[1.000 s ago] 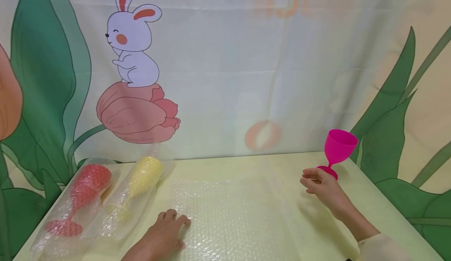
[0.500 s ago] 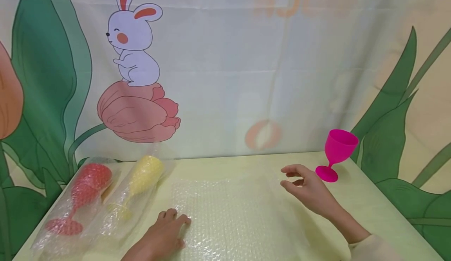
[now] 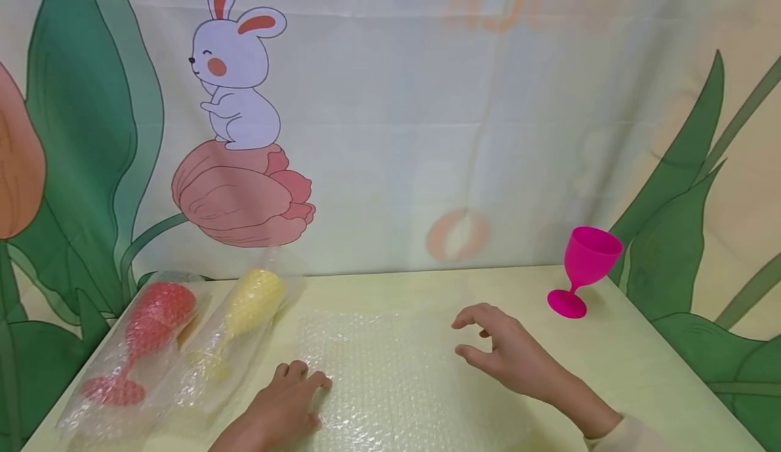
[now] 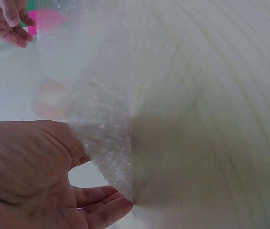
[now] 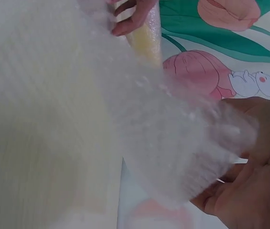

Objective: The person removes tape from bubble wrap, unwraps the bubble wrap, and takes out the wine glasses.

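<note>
A clear sheet of bubble wrap [image 3: 390, 384] lies flat on the table in the head view. My left hand [image 3: 283, 398] rests at its left edge, fingers loosely bent; in the left wrist view the fingertips touch the corner of the bubble wrap [image 4: 106, 133]. Over the sheet's right side hovers my right hand [image 3: 509, 354], thumb and fingers curved apart with a gap between them. The right wrist view shows blurred bubble wrap [image 5: 149, 129] in front of that hand; any contact is unclear. A bright pink goblet [image 3: 592, 259] stands upright beyond the right hand.
At the left lie a red goblet [image 3: 160, 313] and a yellow goblet [image 3: 256, 297], each wrapped in bubble wrap. The pale table [image 3: 647, 384] ends against a printed cloth backdrop [image 3: 378, 133] with a rabbit and plants.
My right hand has moved left and toward me, away from the pink goblet's base, and its thumb and fingers have spread wider. The left hand stays in place.
</note>
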Action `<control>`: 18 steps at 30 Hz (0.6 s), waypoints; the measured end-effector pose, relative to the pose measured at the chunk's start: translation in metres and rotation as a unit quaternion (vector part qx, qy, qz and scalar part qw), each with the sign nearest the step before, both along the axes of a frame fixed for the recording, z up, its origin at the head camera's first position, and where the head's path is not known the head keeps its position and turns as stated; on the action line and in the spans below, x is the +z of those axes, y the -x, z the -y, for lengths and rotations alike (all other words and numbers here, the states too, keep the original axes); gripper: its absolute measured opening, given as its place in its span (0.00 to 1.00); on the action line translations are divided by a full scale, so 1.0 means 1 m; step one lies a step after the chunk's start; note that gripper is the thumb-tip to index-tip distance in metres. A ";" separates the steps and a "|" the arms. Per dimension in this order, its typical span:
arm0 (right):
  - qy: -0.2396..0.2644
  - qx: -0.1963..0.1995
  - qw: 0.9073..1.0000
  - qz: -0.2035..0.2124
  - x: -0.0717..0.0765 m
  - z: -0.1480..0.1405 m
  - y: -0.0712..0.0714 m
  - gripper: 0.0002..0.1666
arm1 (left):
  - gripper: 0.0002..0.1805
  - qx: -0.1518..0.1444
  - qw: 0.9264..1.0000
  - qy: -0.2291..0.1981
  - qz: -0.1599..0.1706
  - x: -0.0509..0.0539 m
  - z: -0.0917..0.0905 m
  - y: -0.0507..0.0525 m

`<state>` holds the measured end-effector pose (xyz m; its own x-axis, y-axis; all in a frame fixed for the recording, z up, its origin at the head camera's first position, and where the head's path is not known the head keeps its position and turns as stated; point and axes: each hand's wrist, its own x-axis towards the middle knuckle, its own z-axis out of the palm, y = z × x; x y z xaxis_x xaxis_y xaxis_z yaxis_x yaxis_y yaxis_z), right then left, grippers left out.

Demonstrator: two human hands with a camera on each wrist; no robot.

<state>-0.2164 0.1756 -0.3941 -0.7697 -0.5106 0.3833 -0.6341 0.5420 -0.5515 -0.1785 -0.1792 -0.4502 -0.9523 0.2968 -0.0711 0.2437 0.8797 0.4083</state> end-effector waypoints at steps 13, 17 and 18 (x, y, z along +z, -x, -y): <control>-0.112 -0.050 0.992 -0.006 -0.024 0.011 -0.009 0.17 | 0.23 -0.006 1.000 -0.020 -0.005 0.000 0.002 0.000; -0.124 -0.044 0.991 0.001 -0.033 0.012 -0.008 0.19 | 0.25 0.009 1.000 -0.009 0.002 0.001 0.003 0.001; -0.127 -0.041 0.991 0.000 -0.035 0.011 -0.008 0.19 | 0.25 0.012 1.000 -0.012 0.005 0.001 0.004 0.001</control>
<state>-0.2085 0.1643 -0.4292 -0.8123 -0.5268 0.2503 -0.5826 0.7131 -0.3900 -0.1790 -0.1834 -0.4491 -0.9583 0.2764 -0.0729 0.2193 0.8746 0.4324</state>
